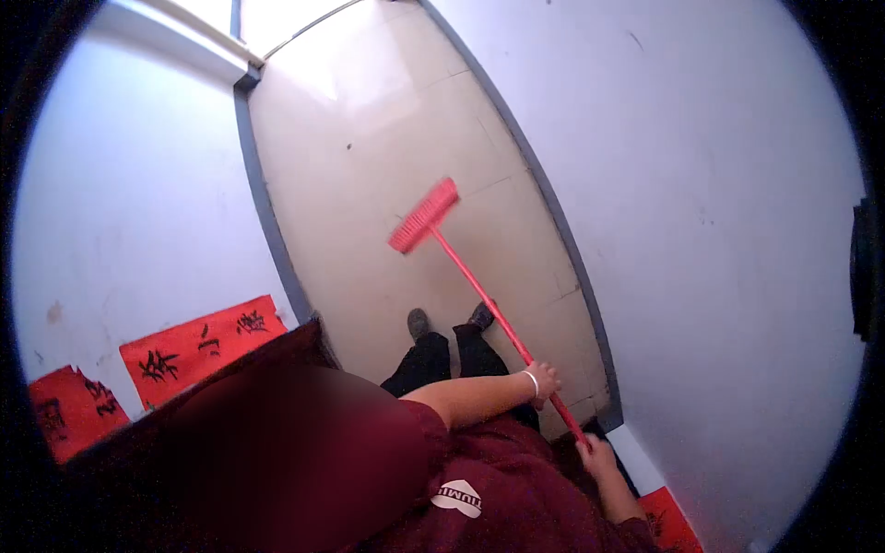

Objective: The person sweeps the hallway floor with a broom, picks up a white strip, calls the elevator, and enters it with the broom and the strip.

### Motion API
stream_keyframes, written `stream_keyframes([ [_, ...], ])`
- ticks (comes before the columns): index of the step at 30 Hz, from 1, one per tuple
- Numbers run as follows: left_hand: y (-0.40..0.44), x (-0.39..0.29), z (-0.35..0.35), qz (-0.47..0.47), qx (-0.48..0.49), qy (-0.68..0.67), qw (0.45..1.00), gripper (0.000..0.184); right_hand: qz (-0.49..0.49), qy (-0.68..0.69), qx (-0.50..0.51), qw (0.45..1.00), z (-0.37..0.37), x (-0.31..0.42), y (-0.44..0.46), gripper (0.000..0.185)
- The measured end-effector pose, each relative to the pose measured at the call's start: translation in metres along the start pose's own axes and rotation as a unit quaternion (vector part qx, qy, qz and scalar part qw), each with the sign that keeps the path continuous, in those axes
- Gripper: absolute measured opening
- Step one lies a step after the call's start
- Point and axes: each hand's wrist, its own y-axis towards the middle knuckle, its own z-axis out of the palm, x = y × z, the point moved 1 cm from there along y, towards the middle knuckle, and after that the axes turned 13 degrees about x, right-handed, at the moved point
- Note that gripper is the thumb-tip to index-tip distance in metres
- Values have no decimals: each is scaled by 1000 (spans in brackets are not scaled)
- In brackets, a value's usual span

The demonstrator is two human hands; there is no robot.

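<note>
A red broom [468, 274] slants across the view, its wide bristled head [424, 217] over the tiled floor ahead of my feet. My left hand [544, 380], with a white band at the wrist, is wrapped round the handle partway up. Higher on the same handle, close to its end, my right hand [596, 453] is closed round it. Whether the bristles touch the floor, I cannot tell.
Pale tiled floor [387, 111] runs between two white walls with grey skirting. A small dark speck [349, 146] lies beyond the broom head. Red paper strips with black writing [205, 346] hang on the left wall. My dark shoes [418, 323] stand behind the broom head.
</note>
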Motion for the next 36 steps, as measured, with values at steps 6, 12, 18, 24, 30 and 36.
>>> stream_keyframes([
  [6, -76, 138, 28, -191, 49, -205, 959, 30, 160, -144, 89, 972, 21, -96, -29, 39],
  [12, -256, 224, 140, -426, -201, -445, 762, 38, 87, -72, 36, 993, 68, 13, 114, 42],
  [18, -350, 180, 219, -464, -127, -399, 781, 34, 28, 6, 83, 996, 87, 316, 309, 46],
  [24, -380, 143, 297, -377, -269, -476, 748, 31, -164, -8, -84, 983, 102, 344, 251, 37],
  [30, -424, 124, 421, -425, -317, -573, 625, 28, -67, -14, -47, 997, 143, 120, 70, 37],
  [36, -454, 86, 527, -527, -130, -602, 586, 31, 103, -99, 34, 989, 151, 13, -73, 42],
])
